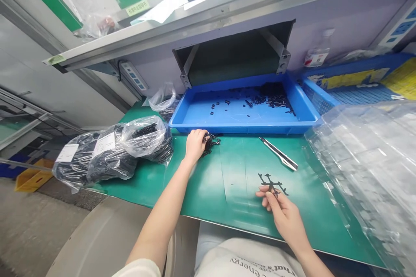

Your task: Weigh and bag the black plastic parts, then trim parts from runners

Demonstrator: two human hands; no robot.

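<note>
Between the fingertips of my right hand [282,212] is a branched black plastic sprue [272,183], held just above the green work mat [240,169]. My left hand [195,145] is at a small heap of black plastic parts [211,145], with its fingers curled round some of them; the hand partly hides the heap. A white and black utility knife [279,154] lies on the mat, beyond my right hand. Right behind my left hand stands a shallow blue tray [240,130], with many small black pieces [276,97] gathered mostly at its right end.
Clear bags of black parts [110,151] lie at the left. Stacked clear plastic trays [367,169] take up the right side, with a blue basket [318,95] and a bottle [320,49] behind. A chute opening [237,58] sits behind the tray, below a metal shelf [221,19].
</note>
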